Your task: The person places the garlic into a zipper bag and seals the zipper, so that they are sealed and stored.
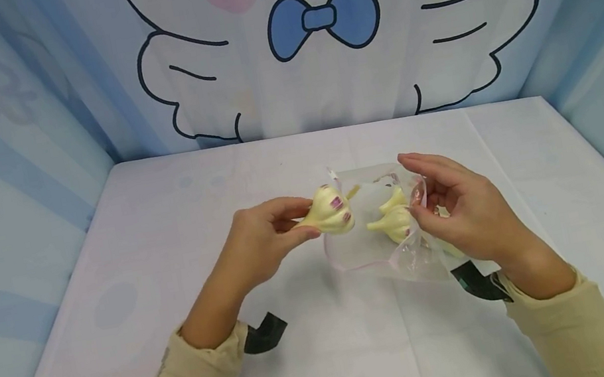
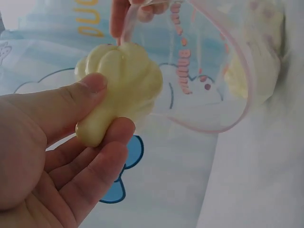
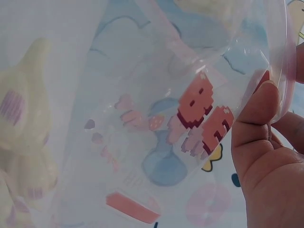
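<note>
Bagging part done: 2 garlic bulbs (image 1: 392, 218) inside clear zip bag (image 1: 362, 252), mouth pinched open by right hand (image 1: 466, 210); third garlic bulb (image 1: 331, 210) gripped by left hand (image 1: 262, 239) at the opening, not yet in.

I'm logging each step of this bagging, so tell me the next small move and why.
Probably ease the garlic bulb through the bag's mouth and let go. The left hand pinches it by the stem right at the opening, the right hand holds the clear bag open by its rim, and other bulbs already lie inside.
</note>
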The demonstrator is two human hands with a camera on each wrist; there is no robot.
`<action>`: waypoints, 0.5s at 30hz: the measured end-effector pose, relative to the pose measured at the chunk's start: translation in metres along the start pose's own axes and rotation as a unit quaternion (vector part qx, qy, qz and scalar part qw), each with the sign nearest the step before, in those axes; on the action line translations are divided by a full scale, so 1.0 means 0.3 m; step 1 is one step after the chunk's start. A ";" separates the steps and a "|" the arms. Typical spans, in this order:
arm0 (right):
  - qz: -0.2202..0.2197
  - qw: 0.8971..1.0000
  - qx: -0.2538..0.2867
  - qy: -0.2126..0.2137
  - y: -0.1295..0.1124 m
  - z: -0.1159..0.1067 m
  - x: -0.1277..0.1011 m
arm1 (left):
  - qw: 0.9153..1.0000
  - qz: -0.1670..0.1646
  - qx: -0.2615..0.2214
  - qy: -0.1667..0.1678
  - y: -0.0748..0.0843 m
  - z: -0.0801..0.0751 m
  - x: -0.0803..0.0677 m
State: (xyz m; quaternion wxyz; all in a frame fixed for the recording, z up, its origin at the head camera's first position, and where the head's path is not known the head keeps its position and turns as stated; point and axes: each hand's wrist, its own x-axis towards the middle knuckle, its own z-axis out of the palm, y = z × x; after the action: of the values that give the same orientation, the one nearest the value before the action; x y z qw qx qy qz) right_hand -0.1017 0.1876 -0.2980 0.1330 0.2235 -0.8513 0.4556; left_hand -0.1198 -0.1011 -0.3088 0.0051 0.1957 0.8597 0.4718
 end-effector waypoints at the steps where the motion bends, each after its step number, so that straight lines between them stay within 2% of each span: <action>1: 0.001 1.000 0.000 0.000 0.000 0.000 0.000 | 1.000 0.007 0.002 -0.001 0.003 0.003 0.000; 10: -0.013 1.000 0.011 0.003 0.002 0.002 0.001 | 0.998 0.056 0.028 -0.024 0.004 0.064 0.008; 15: -0.017 1.000 0.017 0.005 0.004 0.004 0.002 | 0.996 0.045 0.053 -0.062 0.022 0.109 0.018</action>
State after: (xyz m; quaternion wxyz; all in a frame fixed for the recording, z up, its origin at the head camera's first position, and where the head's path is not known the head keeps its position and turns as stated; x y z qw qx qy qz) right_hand -0.1028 0.1870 -0.2992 0.1413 0.2378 -0.8387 0.4691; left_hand -0.1161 -0.0697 -0.3207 0.0265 0.2631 0.8719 0.4122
